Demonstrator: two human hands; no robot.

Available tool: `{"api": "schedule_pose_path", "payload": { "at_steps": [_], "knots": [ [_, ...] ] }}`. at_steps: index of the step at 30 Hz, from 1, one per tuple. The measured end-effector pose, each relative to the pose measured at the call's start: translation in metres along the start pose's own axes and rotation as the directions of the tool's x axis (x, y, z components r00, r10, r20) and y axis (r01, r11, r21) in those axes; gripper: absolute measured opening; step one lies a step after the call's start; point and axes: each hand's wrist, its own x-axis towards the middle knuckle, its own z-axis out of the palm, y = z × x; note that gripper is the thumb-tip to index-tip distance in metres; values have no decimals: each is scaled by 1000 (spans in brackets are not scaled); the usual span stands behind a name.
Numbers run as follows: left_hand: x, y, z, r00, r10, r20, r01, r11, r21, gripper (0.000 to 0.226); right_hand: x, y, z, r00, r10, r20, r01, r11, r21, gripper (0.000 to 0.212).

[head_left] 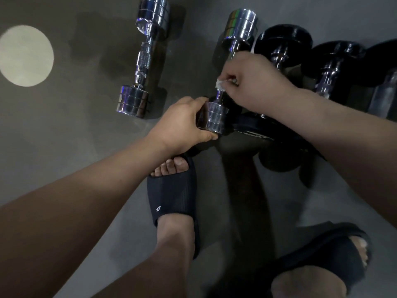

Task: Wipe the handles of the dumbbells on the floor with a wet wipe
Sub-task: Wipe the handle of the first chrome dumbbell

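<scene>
A chrome dumbbell [241,26] lies on the grey floor in the middle of the view. My left hand [182,123] grips its near chrome head [216,119]. My right hand [255,80] is wrapped round its handle, pinching a white wet wipe [220,84] against the bar; most of the handle is hidden under the fingers. A second chrome dumbbell [142,61] lies apart to the left, its knurled handle bare.
Black-plated dumbbells [283,44] [335,61] lie close together to the right, with another chrome piece [384,97] at the right edge. My two feet in dark slides [171,194] [330,250] stand just below. A pale round spot [25,55] marks the floor at the left.
</scene>
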Motion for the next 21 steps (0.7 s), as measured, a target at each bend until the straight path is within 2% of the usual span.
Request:
{"api": "schedule_pose_path", "payload": {
  "at_steps": [3,4,8,9,12,13,14,16,18,19,21],
  "knots": [
    [1,-1,0,1000,10,9,-10,1000,17,77,-6,-7,-3,984,-92,150,92,996,7,17],
    [1,-1,0,1000,14,9,-14,1000,21,76,-3,-6,-6,984,-94,154,95,995,0,18],
    [1,-2,0,1000,19,11,-19,1000,18,80,13,6,-14,998,59,-37,-62,994,-94,25],
    [2,-3,0,1000,19,11,-20,1000,19,82,11,4,-11,997,53,-48,-58,993,-105,25],
    [2,-4,-1,1000,22,14,-23,999,43,84,-2,-7,-4,988,-93,120,98,994,-39,17],
    [2,-4,-1,1000,22,13,-23,999,46,83,-5,-9,-4,979,-108,173,114,993,-28,15],
    [3,-3,-1,1000,22,11,-23,999,43,82,-4,-7,-4,982,-90,164,97,995,-35,15],
    [2,-2,-2,1000,18,8,-18,1000,26,83,5,0,-4,999,44,-8,-45,997,-60,18],
    [2,-2,-2,1000,12,14,-12,1000,14,85,10,6,0,963,202,-178,-217,974,-70,17],
    [2,-2,-2,1000,10,16,-10,1000,10,85,9,6,5,950,220,-220,-239,969,-62,16],
    [2,-2,-3,1000,1,13,-1,1000,4,86,4,2,13,959,194,-207,-203,979,-25,16]
  ]
}}
